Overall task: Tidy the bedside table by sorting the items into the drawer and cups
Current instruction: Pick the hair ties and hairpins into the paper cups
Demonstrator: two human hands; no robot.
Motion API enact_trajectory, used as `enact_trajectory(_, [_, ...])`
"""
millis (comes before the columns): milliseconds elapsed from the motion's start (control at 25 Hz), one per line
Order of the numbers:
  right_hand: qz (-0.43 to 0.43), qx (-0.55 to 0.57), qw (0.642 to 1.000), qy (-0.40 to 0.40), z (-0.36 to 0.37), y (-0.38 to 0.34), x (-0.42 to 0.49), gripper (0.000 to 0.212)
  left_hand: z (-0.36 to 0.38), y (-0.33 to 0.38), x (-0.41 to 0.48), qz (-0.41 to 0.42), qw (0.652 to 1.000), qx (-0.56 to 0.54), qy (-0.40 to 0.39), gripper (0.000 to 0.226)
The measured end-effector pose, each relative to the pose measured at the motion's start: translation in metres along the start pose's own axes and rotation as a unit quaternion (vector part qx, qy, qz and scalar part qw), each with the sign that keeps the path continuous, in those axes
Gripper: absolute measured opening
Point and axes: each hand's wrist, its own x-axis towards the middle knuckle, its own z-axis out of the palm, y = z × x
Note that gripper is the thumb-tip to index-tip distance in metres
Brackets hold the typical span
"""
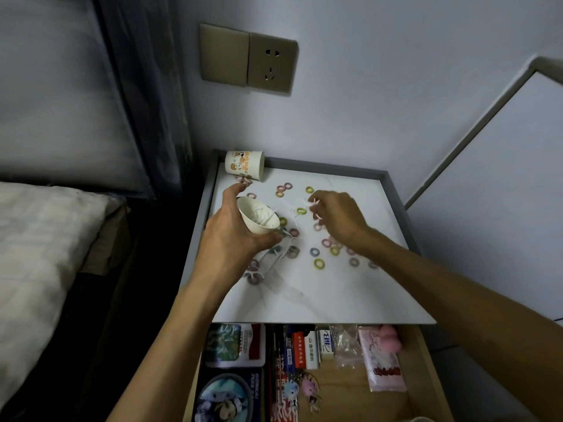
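My left hand (231, 233) grips a white paper cup (259, 216), tilted over the bedside table's white top (304, 287); thin white sticks lie inside the cup. My right hand (336, 216) hovers over the table's middle and pinches small white sticks with pink tips (315, 208). Several small coloured hair rings (319, 263) are scattered over the top, along with more white sticks (274, 254) under my left hand. A second, printed paper cup (244, 165) stands at the back left corner. The drawer (341, 379) below is pulled open and holds packets and pens.
A grey raised rim (393, 190) borders the table's back and right sides. The wall with a socket plate (272, 63) is right behind. A bed with a white pillow (36, 254) lies to the left. The drawer holds a tin (234, 345) and keychain figures (307, 388).
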Motion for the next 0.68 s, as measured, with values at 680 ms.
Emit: enact_trajectory(680, [-0.057, 0.051, 0.992, -0.096, -0.026, -0.038, 0.076, 0.016, -0.014, 0.0, 0.005, 0.006, 0.998, -0.036, 0.046, 0.091])
